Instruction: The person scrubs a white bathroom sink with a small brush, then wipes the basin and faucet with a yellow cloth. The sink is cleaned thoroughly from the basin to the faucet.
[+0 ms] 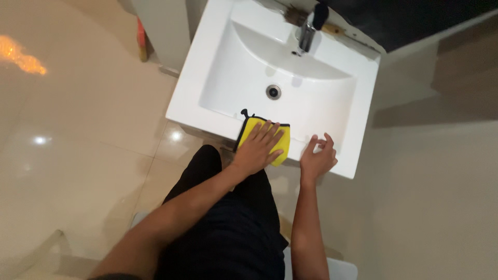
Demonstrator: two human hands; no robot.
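A white rectangular sink [207, 78] stands below me, with a round metal drain [273, 92] in its basin and a chrome tap [309, 28] at the back. My left hand [259, 150] lies flat, fingers spread, on a yellow cloth [249, 127] with a dark edge and loop, which rests on the sink's front rim. My right hand [317, 158] rests on the same rim just to the right of the cloth, fingers loosely curled, holding nothing.
Glossy beige floor tiles [78, 129] spread to the left. A beige wall [441, 181] rises close on the right. Behind the tap lies a dark surface [404, 21]. A pale cabinet side [161, 31] stands left of the sink.
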